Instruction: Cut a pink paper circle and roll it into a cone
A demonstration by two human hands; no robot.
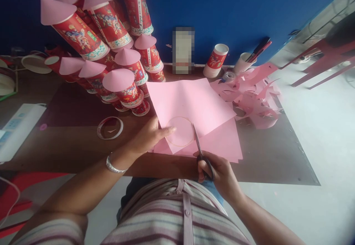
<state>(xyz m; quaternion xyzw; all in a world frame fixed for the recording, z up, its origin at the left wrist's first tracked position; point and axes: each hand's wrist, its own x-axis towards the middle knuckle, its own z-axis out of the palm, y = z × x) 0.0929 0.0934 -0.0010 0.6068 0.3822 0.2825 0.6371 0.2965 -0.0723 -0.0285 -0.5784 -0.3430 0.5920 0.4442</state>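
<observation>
A sheet of pink paper [191,100] with a drawn circle [181,132] near its lower corner is held above more pink sheets [222,145] on the table. My left hand [155,134] pinches its left edge, thumb on top beside the circle and the other fingers hidden beneath. Black-handled scissors [203,160] are in my right hand [217,171], fingers through the loops. Their blades point away from me and meet the paper at the right side of the circle.
Red paper cups [80,36] with pink cone tops stand stacked at the back left. Pink paper scraps [255,97] pile up at the right, near a pen cup [244,63] and a red cup [216,61]. A white ring [121,126] and a power strip [20,126] lie left.
</observation>
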